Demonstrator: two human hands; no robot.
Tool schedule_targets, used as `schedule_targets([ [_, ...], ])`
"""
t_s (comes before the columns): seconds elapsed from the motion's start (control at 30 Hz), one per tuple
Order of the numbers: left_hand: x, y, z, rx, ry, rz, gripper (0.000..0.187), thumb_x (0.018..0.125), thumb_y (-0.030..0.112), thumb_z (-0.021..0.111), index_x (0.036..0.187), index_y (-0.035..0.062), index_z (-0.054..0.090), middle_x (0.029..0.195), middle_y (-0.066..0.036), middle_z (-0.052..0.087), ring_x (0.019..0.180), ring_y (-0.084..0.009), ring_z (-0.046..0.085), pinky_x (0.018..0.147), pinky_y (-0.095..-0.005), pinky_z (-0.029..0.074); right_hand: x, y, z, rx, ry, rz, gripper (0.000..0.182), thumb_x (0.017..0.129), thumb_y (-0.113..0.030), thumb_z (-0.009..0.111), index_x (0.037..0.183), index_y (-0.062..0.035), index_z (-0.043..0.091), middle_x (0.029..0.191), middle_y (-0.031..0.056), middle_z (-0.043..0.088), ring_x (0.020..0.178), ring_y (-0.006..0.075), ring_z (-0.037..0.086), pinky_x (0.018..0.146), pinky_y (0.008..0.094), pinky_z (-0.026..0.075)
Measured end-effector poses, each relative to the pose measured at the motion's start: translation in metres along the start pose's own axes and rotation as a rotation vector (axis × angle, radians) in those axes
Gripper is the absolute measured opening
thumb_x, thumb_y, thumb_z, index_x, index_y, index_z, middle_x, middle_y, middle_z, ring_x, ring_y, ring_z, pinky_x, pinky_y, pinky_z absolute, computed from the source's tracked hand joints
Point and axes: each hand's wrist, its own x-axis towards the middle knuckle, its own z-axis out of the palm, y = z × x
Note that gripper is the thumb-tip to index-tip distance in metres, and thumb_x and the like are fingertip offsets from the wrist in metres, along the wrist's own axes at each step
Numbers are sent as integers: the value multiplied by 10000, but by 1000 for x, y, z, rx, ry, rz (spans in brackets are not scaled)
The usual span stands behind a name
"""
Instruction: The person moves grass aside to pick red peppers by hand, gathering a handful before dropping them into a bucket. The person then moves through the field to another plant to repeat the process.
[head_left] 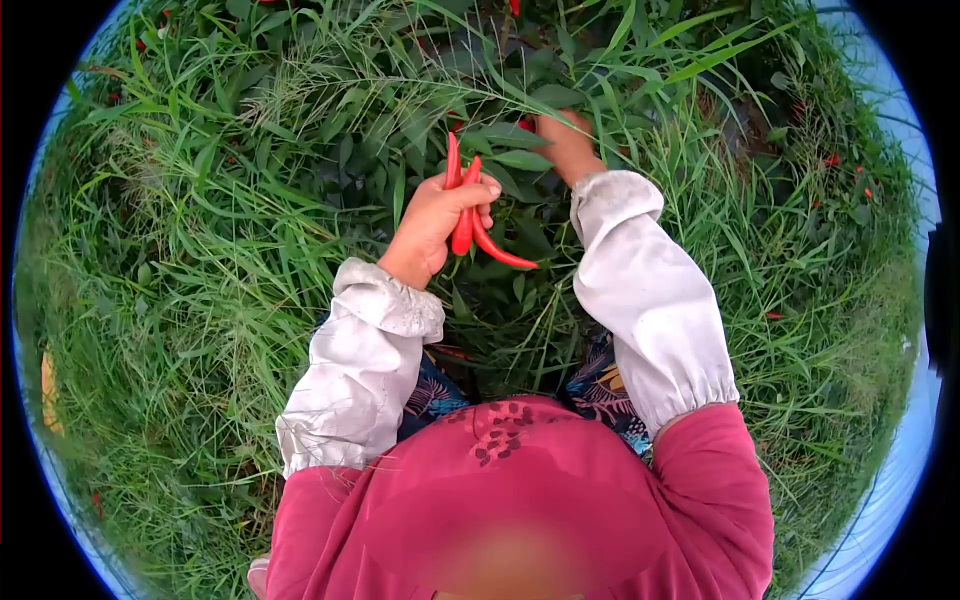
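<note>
My left hand point(432, 222) is closed around several long red chili peppers point(463, 228). Two of their tips point up past my thumb, and one curved pepper hangs out below, toward the right. My right hand point(568, 145) reaches into the leaves of the chili plant point(520, 160), up and to the right of the left hand. Leaves hide most of its fingers. A small bit of red chili point(527, 124) shows right at its fingertips; whether they grip it cannot be made out.
Tall grass point(220, 250) surrounds the plants on both sides, with thin seed stalks crossing in front of the leaves. More red chilies point(832, 160) dot the foliage at the right. Dark sheeting point(740, 130) shows through the growth. My patterned trousers point(605, 395) are close below my hands.
</note>
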Motion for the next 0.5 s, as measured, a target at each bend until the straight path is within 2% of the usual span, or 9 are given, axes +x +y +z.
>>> schedule_targets([
  [0.07,6,-3,0,6,10,-5,196,812,119,681,963,1,639,733,-43,586,640,-156,585,650,-278,498,-7,-3,-14,-103,-16,-31,258,714,-248,756,899,-92,665,862,130,672,808,339,644,682,418,519],
  [0.13,13,-10,0,22,27,15,223,816,134,688,983,-7,642,757,-55,608,651,-155,595,648,-276,510,-18,-5,-25,-30,157,-265,247,714,-276,746,848,-83,669,821,120,671,796,329,649,672,431,516],
  [0.2,20,-19,2,2,58,-4,241,821,150,694,993,-11,643,779,-67,625,658,-158,602,642,-274,513,-35,-25,-28,1,183,-209,216,736,-265,711,792,-62,663,822,114,677,810,332,649,687,434,520],
  [0.27,27,-29,4,-19,91,-19,259,826,166,700,1002,-15,644,800,-80,642,665,-161,609,636,-272,515,-46,-36,-20,272,-135,110,193,758,-239,673,821,-57,680,824,106,681,811,363,640,690,412,521],
  [0.3,30,-35,5,-15,120,-36,276,829,186,706,1009,-15,644,823,-91,653,668,-167,615,634,-275,516,-42,-29,-10,426,-386,264,251,783,-220,644,907,-4,679,797,106,681,778,346,652,695,374,512],
  [0.33,34,-40,4,-11,148,-52,294,833,205,713,1015,-15,644,845,-102,663,671,-172,620,632,-278,518,-46,-29,-7,425,-387,262,251,783,-220,644,907,-4,679,797,106,681,778,346,652,695,374,512],
  [0.4,43,-51,-1,19,158,-69,293,831,216,724,990,-18,648,825,-103,667,652,-176,620,619,-286,511,-58,-30,-2,917,-384,543,305,814,-243,646,938,34,678,723,73,645,656,229,615,611,320,472],
  [0.43,43,-52,0,72,160,-62,288,828,212,727,976,-22,649,804,-102,667,642,-174,618,611,-291,506,-59,-30,-4,1032,-463,606,338,848,-307,664,876,30,680,694,29,598,596,118,517,522,271,395],
  [0.5,42,-56,2,90,190,-40,259,819,188,735,929,-30,651,748,-98,662,607,-169,604,590,-298,492,-60,-32,-1,1056,-512,604,363,872,-366,636,892,-6,678,687,3,570,587,101,481,502,260,363],
])
